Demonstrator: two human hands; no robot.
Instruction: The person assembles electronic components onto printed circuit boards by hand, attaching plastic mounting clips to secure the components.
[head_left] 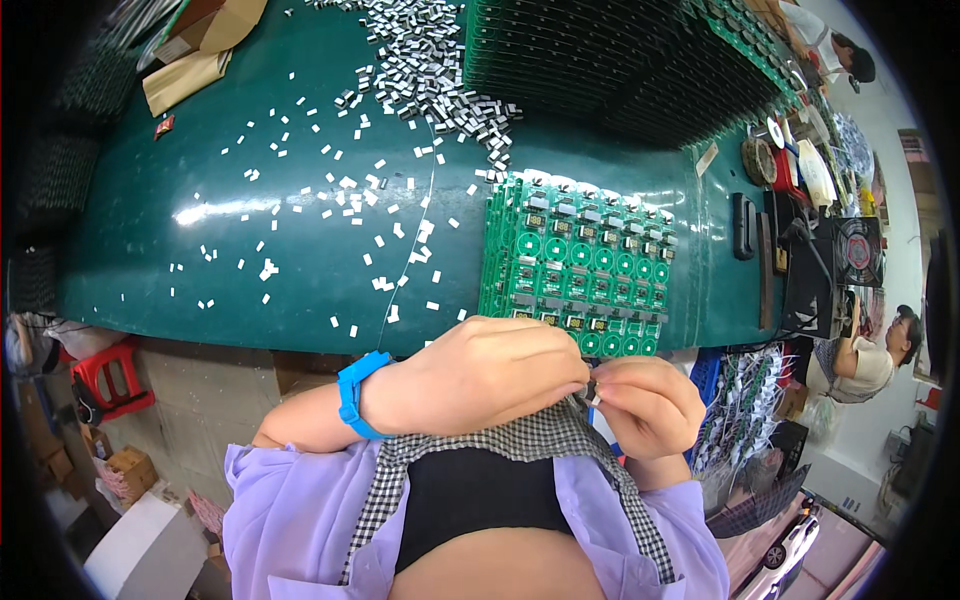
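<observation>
You seem to be readying a small part [597, 400], pinched in your right hand's grip [650, 403] in front of the boards [590, 265], your left hand [490, 375] beside it, its hold unclear, so placing it likely calls for careful alignment.

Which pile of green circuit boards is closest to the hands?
The circuit-board pile just beyond the left hand and right hand, with round green patches facing up; the dark-looking pile behind stands farther away.
</observation>
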